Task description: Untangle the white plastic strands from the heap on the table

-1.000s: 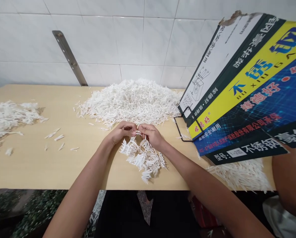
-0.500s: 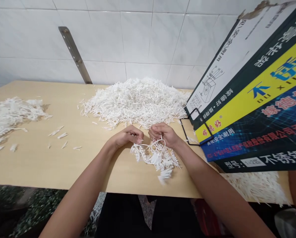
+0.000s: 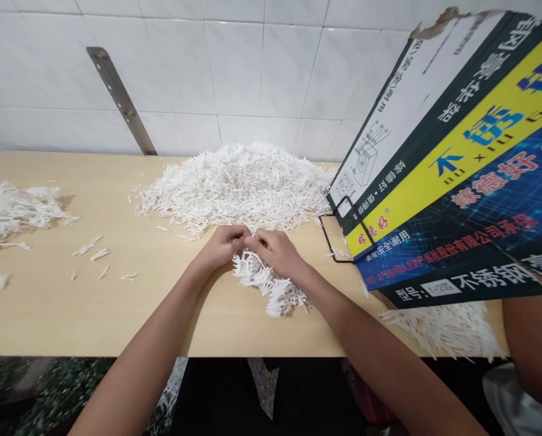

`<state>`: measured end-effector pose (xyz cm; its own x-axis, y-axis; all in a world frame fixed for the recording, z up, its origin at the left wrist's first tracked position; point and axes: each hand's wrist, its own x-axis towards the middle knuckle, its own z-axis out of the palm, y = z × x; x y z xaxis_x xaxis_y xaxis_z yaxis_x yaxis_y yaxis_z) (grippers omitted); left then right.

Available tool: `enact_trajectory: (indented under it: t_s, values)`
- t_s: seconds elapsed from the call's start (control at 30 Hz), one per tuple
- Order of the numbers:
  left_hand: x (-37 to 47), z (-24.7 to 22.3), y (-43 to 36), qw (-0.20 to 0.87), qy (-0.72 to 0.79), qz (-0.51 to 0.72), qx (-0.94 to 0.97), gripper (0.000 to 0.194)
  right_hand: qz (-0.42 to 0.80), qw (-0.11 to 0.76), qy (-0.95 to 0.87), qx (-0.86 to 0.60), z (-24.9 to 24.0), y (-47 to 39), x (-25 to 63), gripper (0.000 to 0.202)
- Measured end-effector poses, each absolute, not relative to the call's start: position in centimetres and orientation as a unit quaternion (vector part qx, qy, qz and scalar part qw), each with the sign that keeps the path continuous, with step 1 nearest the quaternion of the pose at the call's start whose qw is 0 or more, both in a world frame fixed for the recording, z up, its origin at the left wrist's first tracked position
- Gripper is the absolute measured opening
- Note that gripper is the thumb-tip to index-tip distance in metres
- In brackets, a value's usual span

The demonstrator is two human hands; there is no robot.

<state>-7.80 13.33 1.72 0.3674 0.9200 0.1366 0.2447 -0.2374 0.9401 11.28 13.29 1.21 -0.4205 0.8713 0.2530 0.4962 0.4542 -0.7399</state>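
My left hand [image 3: 228, 245] and my right hand [image 3: 275, 249] meet just in front of a heap of thin white plastic-looking pieces [image 3: 243, 181]. Both hands are closed in a pinch on a small cluster of these white pieces [image 3: 282, 295], which hangs from the fingers and spreads over the tabletop. The fingertips touch, and the exact part they grip is mostly hidden. What kind of pieces they are cannot be made out.
A smaller white pile [image 3: 20, 209] lies at the left, with loose pieces [image 3: 100, 254] beside it. At the right a printed cardboard box [image 3: 461, 181] stands against a black wire frame [image 3: 325, 239]. More white pieces [image 3: 452, 327] and another person's arm [image 3: 532, 345] are beyond it.
My two hands have come together, the right moving toward the left. The thin strand stretched between them no longer shows. The view has shifted slightly to the right.
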Motion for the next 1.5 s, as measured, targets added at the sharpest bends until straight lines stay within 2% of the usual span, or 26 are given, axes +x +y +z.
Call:
enact_trajectory:
  t_s: [0.07,0.17,0.33,0.43,0.5,0.57,0.63,0.77,0.9,1.1,1.3,1.5]
  values:
    - [-8.0,1.9,13.3,0.470,0.416,0.365,0.688,0.024,0.315,0.287,-0.806,-0.410,1.1,13.4,11.3,0.038]
    - [-8.2,2.2,13.4,0.500,0.411,0.348,0.678,0.024,0.370,0.281,-0.800,-0.381,1.3,13.6,11.6,0.036]
    - [-8.2,2.3,13.5,0.594,0.353,0.302,0.657,0.033,0.585,0.243,-0.731,-0.252,2.3,14.3,13.6,0.037]
    - [-8.2,2.0,13.3,0.638,0.319,0.340,0.613,0.036,0.686,0.217,-0.672,-0.175,2.0,14.9,14.3,0.034]
    - [-8.3,1.9,13.3,0.634,0.328,0.391,0.581,0.035,0.714,0.253,-0.628,-0.178,1.6,15.0,14.1,0.032]
    - [-8.3,1.9,13.3,0.611,0.360,0.432,0.557,0.030,0.695,0.318,-0.599,-0.241,1.3,14.7,13.3,0.024]
    - [-8.2,2.0,13.3,0.578,0.387,0.462,0.550,0.023,0.613,0.381,-0.609,-0.329,1.4,14.0,12.4,0.017]
    - [-7.8,2.3,13.4,0.516,0.407,0.470,0.589,0.018,0.414,0.453,-0.686,-0.392,2.1,12.7,11.6,0.031]
    - [-7.3,2.2,13.4,0.480,0.416,0.464,0.617,0.018,0.431,0.444,-0.691,-0.375,2.4,12.6,11.7,0.029]
    - [-7.3,2.0,13.5,0.405,0.466,0.436,0.655,0.021,0.440,0.438,-0.659,-0.424,1.7,13.3,11.7,0.022]
    - [-7.4,2.5,13.3,0.402,0.452,0.360,0.710,0.029,0.422,0.431,-0.670,-0.434,1.5,13.4,12.0,0.024]
    - [-7.8,2.0,13.1,0.421,0.443,0.340,0.715,0.031,0.388,0.326,-0.746,-0.432,2.1,13.5,12.1,0.038]
